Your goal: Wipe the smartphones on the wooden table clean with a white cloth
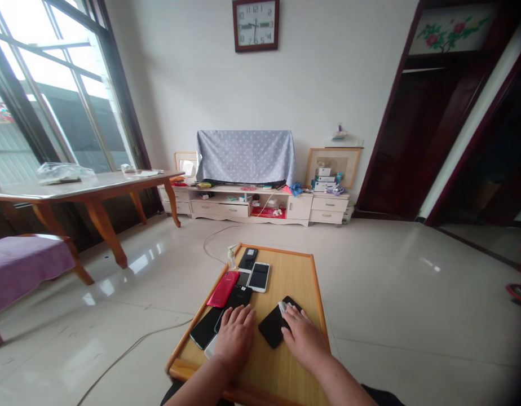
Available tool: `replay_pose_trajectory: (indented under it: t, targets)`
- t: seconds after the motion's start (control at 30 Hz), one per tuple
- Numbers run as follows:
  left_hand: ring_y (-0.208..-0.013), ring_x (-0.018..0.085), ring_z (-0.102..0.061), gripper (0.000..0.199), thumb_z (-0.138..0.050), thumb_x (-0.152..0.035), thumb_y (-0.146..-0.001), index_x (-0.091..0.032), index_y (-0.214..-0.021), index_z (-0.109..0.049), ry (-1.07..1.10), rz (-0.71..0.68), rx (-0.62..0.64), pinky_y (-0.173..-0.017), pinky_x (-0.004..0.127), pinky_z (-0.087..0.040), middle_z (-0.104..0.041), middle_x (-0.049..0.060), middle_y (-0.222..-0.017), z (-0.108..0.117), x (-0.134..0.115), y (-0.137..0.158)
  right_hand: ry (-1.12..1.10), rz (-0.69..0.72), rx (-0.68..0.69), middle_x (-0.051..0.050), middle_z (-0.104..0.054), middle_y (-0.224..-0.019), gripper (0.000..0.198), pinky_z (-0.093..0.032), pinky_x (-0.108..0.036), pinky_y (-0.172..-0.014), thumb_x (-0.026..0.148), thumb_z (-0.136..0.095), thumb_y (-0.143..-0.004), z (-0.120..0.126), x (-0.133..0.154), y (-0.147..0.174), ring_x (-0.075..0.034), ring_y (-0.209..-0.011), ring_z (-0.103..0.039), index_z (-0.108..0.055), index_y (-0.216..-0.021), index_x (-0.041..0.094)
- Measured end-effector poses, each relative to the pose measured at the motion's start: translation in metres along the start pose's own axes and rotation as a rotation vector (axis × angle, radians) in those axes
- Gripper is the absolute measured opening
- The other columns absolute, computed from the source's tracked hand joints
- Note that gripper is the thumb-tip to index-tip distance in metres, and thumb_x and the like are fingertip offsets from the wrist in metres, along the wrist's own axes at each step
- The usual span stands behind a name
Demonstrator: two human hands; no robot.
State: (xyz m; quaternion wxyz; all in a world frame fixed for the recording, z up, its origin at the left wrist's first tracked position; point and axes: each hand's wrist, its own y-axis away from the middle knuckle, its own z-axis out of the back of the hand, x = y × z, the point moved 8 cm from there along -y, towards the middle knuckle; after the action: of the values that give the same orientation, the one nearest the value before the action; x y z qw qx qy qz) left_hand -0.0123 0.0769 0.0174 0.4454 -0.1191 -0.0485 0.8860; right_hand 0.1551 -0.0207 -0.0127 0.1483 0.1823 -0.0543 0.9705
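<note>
At the far left I am seeing a purple cloth (32,265) draping a seat, and behind it a larger table (104,189) is standing by the window with a clear plastic bag (65,171) lying on top. A pale cable (131,345) is trailing across the floor tiles toward the low wooden table (289,265) in front of me. Along that table's left side, a dark phone (204,330) is lying near the rim, a red phone (224,288) is lying back up just beyond it, and a small pump bottle (231,258) is standing near the far left corner. My left hand (237,332) is reaching palm down over the near end of this group, its fingers extending loosely; I cannot tell how firmly it is touching anything. Past its fingertips a black phone (242,296) is showing its back, and a white phone (259,277) is lying farther up. To the right, the separate black phone (272,327) is lying aslant on bare wood. Over its far right part, my right hand (301,332) is bending its fingers onto a white wipe (282,307); I cannot tell whether they are pinching it or only pressing it down. Farther right, a dark door (416,141) is standing in the wall.
</note>
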Motion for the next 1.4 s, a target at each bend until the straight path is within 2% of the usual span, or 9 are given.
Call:
replay_pose_trajectory:
  t: [0.17, 0.33, 0.43, 0.6, 0.77, 0.87, 1.0, 1.2, 1.4]
  targets:
    - [-0.135, 0.027, -0.043, 0.057, -0.050, -0.043, -0.091, -0.024, -0.145, -0.045, -0.037, 0.163, -0.123, -0.115, 0.044, -0.027, -0.052, 0.009, -0.147, 0.009, 0.023, 0.015, -0.010, 0.000, 0.011, -0.010, -0.042, -0.155, 0.052, -0.022, -0.043, -0.121, 0.030, -0.045, -0.093, 0.001, -0.001, 0.001, -0.024, -0.146, -0.034, -0.053, -0.143, 0.017]
    - [-0.137, 0.032, -0.039, 0.071, -0.050, -0.054, -0.088, -0.018, -0.148, -0.038, -0.044, 0.407, -0.053, -0.110, 0.047, -0.028, -0.045, 0.014, -0.151, 0.007, 0.051, 0.013, -0.011, 0.001, -0.003, -0.010, -0.042, -0.155, 0.052, -0.022, -0.043, -0.122, 0.030, -0.045, -0.093, 0.002, 0.002, 0.001, -0.024, -0.146, -0.034, -0.054, -0.142, 0.017]
    - [-0.134, 0.031, -0.041, 0.071, -0.050, -0.050, -0.087, -0.018, -0.148, -0.036, -0.016, 0.463, -0.017, -0.107, 0.044, -0.030, -0.046, 0.015, -0.149, 0.009, 0.053, 0.003, -0.006, 0.004, -0.009, -0.010, -0.042, -0.156, 0.053, -0.022, -0.042, -0.122, 0.030, -0.044, -0.094, 0.000, 0.002, 0.002, -0.024, -0.146, -0.034, -0.053, -0.144, 0.016]
    - [-0.127, 0.030, -0.046, 0.073, -0.055, -0.044, -0.082, -0.019, -0.148, -0.034, 0.016, 0.475, -0.051, -0.098, 0.040, -0.035, -0.049, 0.014, -0.144, 0.015, 0.050, -0.008, -0.013, 0.002, -0.011, -0.008, -0.041, -0.156, 0.055, -0.022, -0.041, -0.122, 0.031, -0.044, -0.093, -0.003, -0.001, 0.002, -0.023, -0.146, -0.033, -0.050, -0.146, 0.018]
    - [-0.121, 0.030, -0.051, 0.076, -0.056, -0.049, -0.081, -0.018, -0.147, -0.036, -0.017, 0.424, -0.007, -0.097, 0.039, -0.037, -0.058, 0.013, -0.134, 0.011, 0.049, -0.016, -0.027, 0.001, 0.022, -0.009, -0.041, -0.156, 0.056, -0.021, -0.041, -0.122, 0.031, -0.045, -0.092, -0.004, -0.004, -0.002, -0.024, -0.146, -0.033, -0.051, -0.145, 0.016]
    - [-0.118, 0.030, -0.054, 0.065, -0.054, -0.047, -0.082, -0.021, -0.140, -0.046, -0.076, 0.335, 0.039, -0.097, 0.040, -0.037, -0.062, 0.011, -0.130, 0.010, 0.043, -0.023, -0.041, 0.001, 0.027, -0.010, -0.040, -0.157, 0.055, -0.021, -0.041, -0.122, 0.031, -0.045, -0.092, -0.003, -0.005, -0.004, -0.024, -0.146, -0.033, -0.052, -0.145, 0.016]
    - [-0.113, 0.030, -0.056, 0.044, -0.052, -0.047, -0.083, -0.027, -0.120, -0.061, -0.117, 0.264, 0.061, -0.096, 0.043, -0.035, -0.066, 0.008, -0.121, 0.012, 0.035, -0.034, -0.046, -0.003, 0.035, -0.010, -0.040, -0.157, 0.057, -0.022, -0.041, -0.121, 0.032, -0.045, -0.092, -0.002, -0.005, -0.006, -0.025, -0.146, -0.034, -0.051, -0.146, 0.016]
    - [-0.111, 0.031, -0.055, 0.037, -0.047, -0.046, -0.085, -0.026, -0.110, -0.066, -0.145, 0.236, 0.058, -0.097, 0.047, -0.031, -0.066, 0.010, -0.118, 0.012, 0.030, -0.058, -0.072, 0.000, 0.016, -0.009, -0.041, -0.156, 0.056, -0.023, -0.040, -0.121, 0.032, -0.046, -0.090, -0.002, -0.006, -0.008, -0.025, -0.145, -0.035, -0.053, -0.144, 0.018]
    - [-0.113, 0.032, -0.055, 0.038, -0.045, -0.050, -0.088, -0.024, -0.105, -0.068, -0.151, 0.239, 0.055, -0.097, 0.047, -0.031, -0.067, 0.012, -0.116, 0.004, 0.038, -0.093, -0.092, 0.000, 0.000, -0.007, -0.042, -0.155, 0.056, -0.026, -0.039, -0.120, 0.030, -0.048, -0.088, -0.002, -0.007, -0.013, -0.025, -0.144, -0.037, -0.055, -0.142, 0.020]
